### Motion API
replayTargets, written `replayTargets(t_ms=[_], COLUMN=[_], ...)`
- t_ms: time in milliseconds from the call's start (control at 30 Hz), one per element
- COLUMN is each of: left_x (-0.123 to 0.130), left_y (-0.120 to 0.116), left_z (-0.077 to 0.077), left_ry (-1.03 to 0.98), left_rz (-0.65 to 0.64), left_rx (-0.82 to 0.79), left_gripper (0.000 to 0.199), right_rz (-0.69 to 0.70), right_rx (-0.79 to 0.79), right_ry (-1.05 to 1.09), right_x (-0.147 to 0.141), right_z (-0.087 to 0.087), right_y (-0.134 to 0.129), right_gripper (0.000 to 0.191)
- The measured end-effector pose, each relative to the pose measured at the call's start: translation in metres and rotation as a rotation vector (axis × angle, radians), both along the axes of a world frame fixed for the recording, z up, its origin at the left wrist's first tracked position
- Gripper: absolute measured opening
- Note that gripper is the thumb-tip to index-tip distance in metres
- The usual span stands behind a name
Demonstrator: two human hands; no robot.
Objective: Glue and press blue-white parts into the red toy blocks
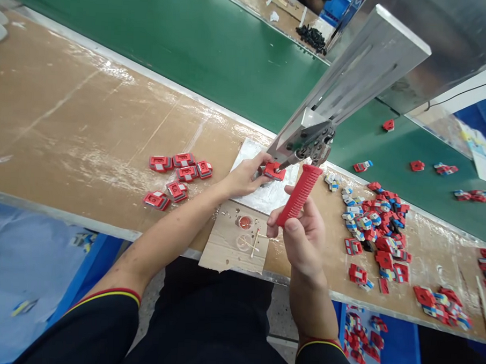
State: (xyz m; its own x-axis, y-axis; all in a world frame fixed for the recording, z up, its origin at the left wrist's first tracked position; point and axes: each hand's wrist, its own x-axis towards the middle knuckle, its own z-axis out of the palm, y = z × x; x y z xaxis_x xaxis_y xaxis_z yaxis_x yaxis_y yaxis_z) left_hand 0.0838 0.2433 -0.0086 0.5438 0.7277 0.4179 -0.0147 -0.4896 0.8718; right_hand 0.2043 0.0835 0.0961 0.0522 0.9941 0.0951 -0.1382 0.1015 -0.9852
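Between the thumb and fingers of my left hand [249, 174] is a small red toy car part [274, 171], held over a white-coated plate [248, 150]. The tip of a metal toggle clamp [315, 139], fixed to an upright metal bar [364, 69], comes down at the part; whether it presses on it I cannot tell. My right hand [303, 233] is wrapped around the clamp's ribbed red handle [301, 195]. Below the plate, a piece of cardboard [220, 245] carries a small dish of reddish liquid [245, 222] and cotton swabs [255, 244].
Several red car parts [177, 191] lie on the table to the left. A pile of red and white-blue toy cars [370, 220] sits at the right. Beyond runs a green conveyor belt [172, 50] with more cars. Blue bins [399, 339] stand below the table edge.
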Motion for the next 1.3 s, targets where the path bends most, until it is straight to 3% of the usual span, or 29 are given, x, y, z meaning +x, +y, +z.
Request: replayTargets(t_ms=[200, 367, 467, 633, 733, 800, 1133, 1300], left_x=[0.000, 0.002, 0.002, 0.001, 0.003, 0.003, 0.003, 0.003], left_y=[0.003, 0.009, 0.009, 0.004, 0.003, 0.003, 0.002, 0.001], left_z=[-0.007, -0.015, -0.013, -0.006, -0.003, -0.002, -0.001, -0.005], left_ry=[0.039, 0.059, 0.067, 0.037, 0.026, 0.020, 0.029, 0.031], left_rz=[0.034, 0.075, 0.077, 0.081, 0.087, 0.075, 0.071, 0.078], left_rx=[0.026, 0.047, 0.032, 0.008, -0.002, -0.008, 0.002, -0.001], left_gripper=[0.027, 0.027, 0.028, 0.028, 0.029, 0.028, 0.027, 0.025], right_rz=[-0.099, -0.085, -0.079, -0.028, -0.022, -0.031, -0.042, -0.032], right_rx=[0.014, -0.041, -0.069, -0.038, -0.032, -0.047, -0.109, -0.048], right_ry=[-0.134, -0.122, -0.110, -0.034, -0.020, -0.037, -0.015, -0.045], right_x=[0.004, 0.011, 0.009, 0.001, -0.001, -0.001, -0.001, 0.004], right_z=[-0.039, -0.045, -0.031, 0.015, 0.035, 0.039, 0.009, -0.011], right_y=[0.029, 0.048, 0.035, 0.000, -0.005, -0.003, -0.002, 0.006], right_gripper=[0.041, 0.054, 0.058, 0.051, 0.050, 0.053, 0.057, 0.059])
